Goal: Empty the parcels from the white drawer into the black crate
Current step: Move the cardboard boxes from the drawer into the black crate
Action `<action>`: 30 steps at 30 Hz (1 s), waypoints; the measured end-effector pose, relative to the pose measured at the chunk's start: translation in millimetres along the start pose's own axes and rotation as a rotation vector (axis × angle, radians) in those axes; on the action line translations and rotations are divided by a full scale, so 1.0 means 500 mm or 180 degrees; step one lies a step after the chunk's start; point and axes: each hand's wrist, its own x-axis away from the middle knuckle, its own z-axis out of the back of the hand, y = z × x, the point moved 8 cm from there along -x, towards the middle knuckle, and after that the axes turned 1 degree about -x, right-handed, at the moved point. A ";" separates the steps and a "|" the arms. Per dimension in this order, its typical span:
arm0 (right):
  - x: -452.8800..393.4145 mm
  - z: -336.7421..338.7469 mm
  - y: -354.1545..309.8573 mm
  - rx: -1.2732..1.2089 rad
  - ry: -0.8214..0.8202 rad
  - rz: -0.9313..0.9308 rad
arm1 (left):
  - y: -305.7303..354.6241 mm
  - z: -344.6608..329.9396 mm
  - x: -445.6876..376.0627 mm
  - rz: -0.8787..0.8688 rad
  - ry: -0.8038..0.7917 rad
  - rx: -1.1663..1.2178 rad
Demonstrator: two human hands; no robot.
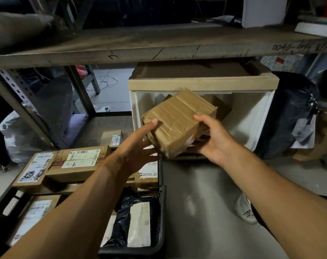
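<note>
Parcel [177, 120] held by both hands | underside hidden (drawer [259, 116] contents obscured)

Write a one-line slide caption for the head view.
Both hands lift a cardboard parcel from the white drawer.

Creased matt cardboard parcel [177, 120] (taped seams), smooth white drawer [252, 116], probably plastic, under a scuffed shelf [159, 47].

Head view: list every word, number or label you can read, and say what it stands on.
"0040-" then smeared handwriting: front edge of the shelf board.
"3": white label on the parcel stacked on the black crate.
Other shipping labels, barcodes and black scribbles on the crate's parcels: too small or blurred.
The cardboard box held in both hands: no readable text.
</note>
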 end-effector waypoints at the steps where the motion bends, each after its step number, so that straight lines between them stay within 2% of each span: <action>1: 0.001 0.001 0.003 0.0067 -0.0066 -0.0038 | 0.003 0.001 -0.001 -0.0056 0.0049 0.0058; 7: 0.001 0.012 0.008 0.0907 0.0011 -0.0045 | 0.017 0.046 -0.008 -0.0392 0.0597 0.0245; 13: 0.006 0.007 0.006 0.1411 0.0105 0.0130 | 0.018 0.051 0.003 -0.0307 0.0843 0.0262; 22: 0.010 0.009 0.015 0.1193 0.0203 0.0070 | 0.025 0.050 0.003 -0.0483 0.0965 -0.0112; 25: 0.004 0.019 0.016 0.1040 0.0257 0.0104 | 0.031 0.047 0.004 -0.0569 0.0841 -0.0162; 30: 0.001 0.017 0.012 0.1032 0.0206 0.0203 | 0.029 0.036 0.015 -0.0407 0.0641 -0.0116</action>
